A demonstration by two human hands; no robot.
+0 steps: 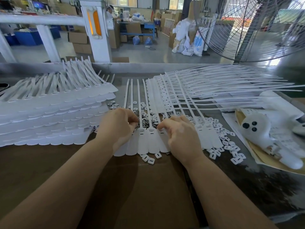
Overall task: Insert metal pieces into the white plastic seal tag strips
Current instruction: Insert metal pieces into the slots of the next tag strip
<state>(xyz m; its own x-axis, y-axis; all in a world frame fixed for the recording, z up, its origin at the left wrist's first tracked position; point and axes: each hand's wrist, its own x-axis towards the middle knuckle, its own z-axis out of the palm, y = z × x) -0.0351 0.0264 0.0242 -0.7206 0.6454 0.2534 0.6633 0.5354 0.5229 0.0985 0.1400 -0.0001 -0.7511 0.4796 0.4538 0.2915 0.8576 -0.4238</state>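
- Nearest, across the bottom of the frame, lies a sheet of brown cardboard (148,187) over which both bare forearms reach.
- At centre, a row of white seal tag strips (152,141) lies on the cardboard, flat rounded tabs toward the viewer, thin tails running up the frame.
- The left hand (118,125) sits left of centre on the row's left end, fingers curled down with the tips drawn together at the strip heads; whether a piece is pinched there I cannot tell.
- The right hand (181,134) sits right of centre, fingers curled, tips pressing on a strip head; what lies under them is hidden.
- A few small white slotted caps (148,160) lie loose just below the tabs; more are scattered to the right of the right hand.
- Between and just above the hands, among the tails, is a heap of small shiny metal pieces (143,120).
- At centre right rests a crumpled white glove (257,128) with dark spots, on paper.
- At left, a tall stack of seal tag sheets (54,116) is layered tab over tab.
- At upper right of centre, another fanned pile of strips (206,90) spreads its tails rightward.
- Farthest, at upper right, stands a large wire-guarded fan (250,30).
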